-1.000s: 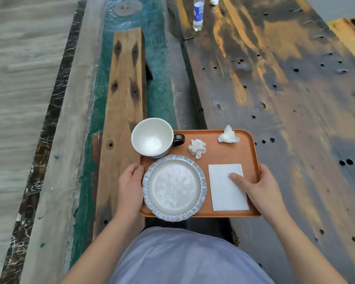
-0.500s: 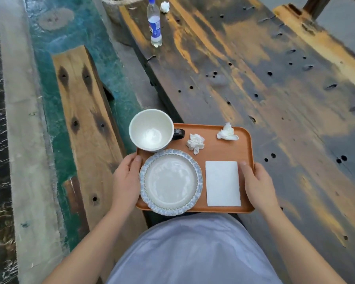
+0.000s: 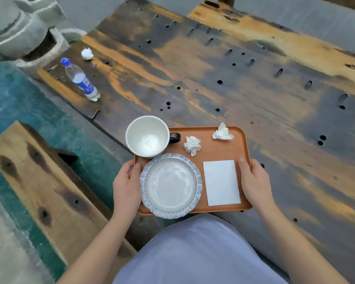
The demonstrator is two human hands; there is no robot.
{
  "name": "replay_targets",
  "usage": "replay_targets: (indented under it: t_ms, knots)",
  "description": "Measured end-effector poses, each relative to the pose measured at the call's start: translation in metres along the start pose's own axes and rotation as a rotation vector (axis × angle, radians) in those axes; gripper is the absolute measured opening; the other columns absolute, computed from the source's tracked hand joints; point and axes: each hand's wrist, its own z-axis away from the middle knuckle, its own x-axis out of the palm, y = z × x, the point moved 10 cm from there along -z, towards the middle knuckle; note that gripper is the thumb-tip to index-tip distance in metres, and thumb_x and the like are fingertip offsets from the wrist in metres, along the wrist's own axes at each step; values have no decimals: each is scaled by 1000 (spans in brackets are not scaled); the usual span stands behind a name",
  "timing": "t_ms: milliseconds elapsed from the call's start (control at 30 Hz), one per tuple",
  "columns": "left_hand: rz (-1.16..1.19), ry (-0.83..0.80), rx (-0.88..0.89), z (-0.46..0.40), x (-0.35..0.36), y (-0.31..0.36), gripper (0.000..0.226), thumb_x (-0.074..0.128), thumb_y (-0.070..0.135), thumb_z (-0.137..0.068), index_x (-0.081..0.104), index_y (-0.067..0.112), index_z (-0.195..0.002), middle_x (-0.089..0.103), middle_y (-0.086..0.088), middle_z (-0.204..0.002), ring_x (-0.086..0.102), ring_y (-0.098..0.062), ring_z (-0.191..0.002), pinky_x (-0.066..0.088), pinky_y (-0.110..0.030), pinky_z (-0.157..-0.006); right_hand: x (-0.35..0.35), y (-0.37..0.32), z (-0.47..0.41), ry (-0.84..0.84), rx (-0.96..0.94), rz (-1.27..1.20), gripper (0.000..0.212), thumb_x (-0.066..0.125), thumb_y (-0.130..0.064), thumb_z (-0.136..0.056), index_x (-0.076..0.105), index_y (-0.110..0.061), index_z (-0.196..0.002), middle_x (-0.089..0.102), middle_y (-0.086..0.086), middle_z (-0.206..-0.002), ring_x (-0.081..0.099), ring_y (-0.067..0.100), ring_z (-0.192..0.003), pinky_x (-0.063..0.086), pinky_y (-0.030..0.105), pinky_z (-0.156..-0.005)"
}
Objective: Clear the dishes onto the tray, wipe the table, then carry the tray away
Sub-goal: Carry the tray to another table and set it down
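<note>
Left hand (image 3: 127, 184) is gripping the left rim of the tray (image 3: 217, 152), thumb over the edge beside the plate (image 3: 171, 185), fingers curled under and out of sight. Right hand (image 3: 255, 182) is clamping the right rim the same way, thumb lying on top just beside the flat napkin (image 3: 221, 183).

Tray is sitting in front of the person's lap, over the near edge of the wooden table (image 3: 254, 83); whether it is resting on the wood or already being lifted is hard to tell from this angle.

Load, working outward:
- plate at near left, overhanging the tray's front edge
- cup (image 3: 147, 136) at far-left corner, sticking out past the rim, dark handle pointing inward
- two crumpled tissues (image 3: 192, 146) (image 3: 222, 132) toward the far side

Handling judgement: tray looks stiff and smooth, so ceramics are likely sliding if it tilts; plate and cup are breakable and weighting the left side, so the left hand is probably taking more load. Tissues and napkin are featherlight and could blow off. Mid-rim two-handed hold, kept level, looks right.

A bottle (image 3: 79, 79) and another tissue wad (image 3: 87, 53) are lying well apart at the table's far left end.
</note>
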Motion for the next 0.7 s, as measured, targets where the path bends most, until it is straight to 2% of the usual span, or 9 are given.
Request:
replay_targets:
  t_ms: [133, 233, 300, 367, 467, 567, 700]
  knots:
    - [-48, -95, 47, -42, 28, 35, 26, 47, 28, -104, 72, 21, -98, 73, 3, -88, 68, -21, -88, 55, -40, -77, -5, -8, -22, 78, 49, -58, 37, 40, -42, -103, 54, -13, -86, 60, 1, -81, 54, 16, -70, 37, 29, -58]
    - [-69, -152, 63, -68, 48, 47, 28, 48, 28, -104, 72, 17, -97, 74, -3, -88, 68, -26, -88, 53, -39, -76, -10, -15, -30, 132, 79, -86, 37, 41, -39, -103, 49, -13, -78, 56, 3, -75, 49, 15, -64, 35, 29, -56]
    - [-92, -192, 75, -80, 60, 54, 31, 48, 28, -104, 70, 15, -87, 72, -6, -81, 66, -30, -80, 52, -41, -71, -14, -17, -33, 162, 104, -89, 36, 40, -37, -104, 45, -18, -74, 53, 1, -72, 48, 13, -62, 33, 28, -55]
    - [-107, -240, 91, -91, 71, 63, 32, 48, 27, -104, 66, 13, -81, 69, -10, -77, 61, -25, -72, 49, -40, -66, -18, -18, -33, 198, 127, -89, 36, 39, -37, -104, 47, -17, -76, 55, 2, -73, 49, 13, -62, 33, 28, -55]
    - [-109, -342, 120, -111, 89, 80, 33, 47, 26, -104, 62, 6, -83, 65, -22, -81, 56, -22, -69, 45, -39, -64, -19, -19, -35, 263, 167, -104, 38, 38, -36, -104, 56, -8, -87, 62, 8, -79, 53, 15, -65, 37, 29, -56]
    - [-124, -418, 146, -135, 104, 93, 34, 48, 26, -103, 57, -1, -85, 59, -30, -85, 52, -20, -69, 43, -39, -64, -17, -23, -33, 334, 201, -122, 37, 37, -34, -105, 57, -8, -89, 62, 6, -79, 55, 15, -67, 38, 29, -56]
    - [-127, -530, 203, -166, 117, 111, 29, 47, 22, -104, 61, 0, -91, 61, -29, -89, 53, -18, -73, 44, -37, -67, -7, -34, -27, 441, 239, -151, 38, 35, -32, -106, 54, -5, -85, 58, 8, -75, 52, 18, -66, 38, 31, -57]
